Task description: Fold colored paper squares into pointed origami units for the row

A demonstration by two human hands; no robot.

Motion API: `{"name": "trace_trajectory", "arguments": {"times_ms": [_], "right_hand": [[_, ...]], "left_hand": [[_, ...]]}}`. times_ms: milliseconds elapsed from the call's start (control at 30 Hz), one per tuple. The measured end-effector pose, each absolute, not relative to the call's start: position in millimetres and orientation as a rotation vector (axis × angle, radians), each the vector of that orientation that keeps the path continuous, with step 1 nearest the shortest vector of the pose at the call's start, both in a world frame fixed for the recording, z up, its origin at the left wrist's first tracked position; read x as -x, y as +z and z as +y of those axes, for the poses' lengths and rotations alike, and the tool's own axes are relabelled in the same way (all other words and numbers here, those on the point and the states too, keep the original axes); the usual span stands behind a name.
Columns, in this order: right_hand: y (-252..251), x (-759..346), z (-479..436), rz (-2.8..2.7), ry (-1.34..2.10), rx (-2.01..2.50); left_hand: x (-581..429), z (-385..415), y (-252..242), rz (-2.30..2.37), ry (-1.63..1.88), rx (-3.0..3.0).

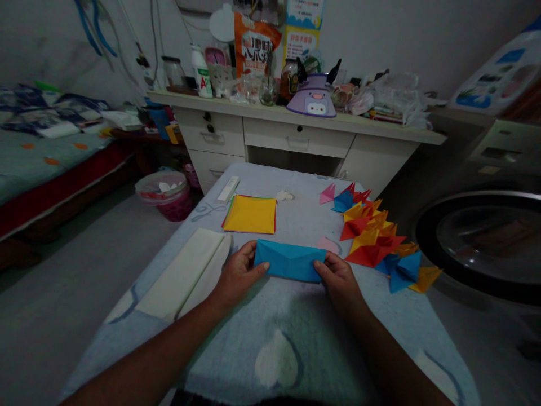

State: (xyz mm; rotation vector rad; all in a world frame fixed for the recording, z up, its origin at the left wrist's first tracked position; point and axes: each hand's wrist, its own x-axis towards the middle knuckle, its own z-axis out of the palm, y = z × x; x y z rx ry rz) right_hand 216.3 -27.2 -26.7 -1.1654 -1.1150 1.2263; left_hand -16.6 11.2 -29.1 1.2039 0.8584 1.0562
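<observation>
A sheet of blue origami paper (291, 260), folded to a long rectangle with crease lines across it, is held up between both hands over the table. My left hand (243, 268) pinches its left end, thumb in front. On the right end, my right hand (338, 273) has a like grip, fingers behind the paper. Beyond it lies a square stack of coloured paper (250, 214), yellow on top. To the right runs a row of folded paper cranes (372, 231) in red, orange, yellow, blue and pink.
The table (228, 349) has a pale blue patterned cloth. A folded cream cloth or paper (181, 276) lies at left, a small white box (229, 189) behind it. A cluttered white desk (296, 135) stands beyond; a waste bin (167, 194) is left, a washing machine (486, 169) right.
</observation>
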Motion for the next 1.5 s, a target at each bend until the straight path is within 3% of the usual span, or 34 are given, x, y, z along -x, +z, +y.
{"name": "trace_trajectory", "arguments": {"times_ms": [500,867,1200,1367,1500], "right_hand": [[-31,-216,-25,-1.047,1.245,1.198],[-31,-215,-27,-1.513,0.474,1.699],[-35,-216,-22,-1.729,0.314,1.853],[-38,-218,-21,-1.837,0.203,1.89],[-39,-220,-21,-1.912,-0.025,1.843]], "left_hand": [[20,13,-36,1.173,0.979,-1.508],[14,5,-20,1.407,0.842,-1.914],[12,14,-38,1.336,0.673,-2.356],[13,11,-34,1.393,0.773,-2.427],[13,13,-37,1.155,0.709,-2.536]]}}
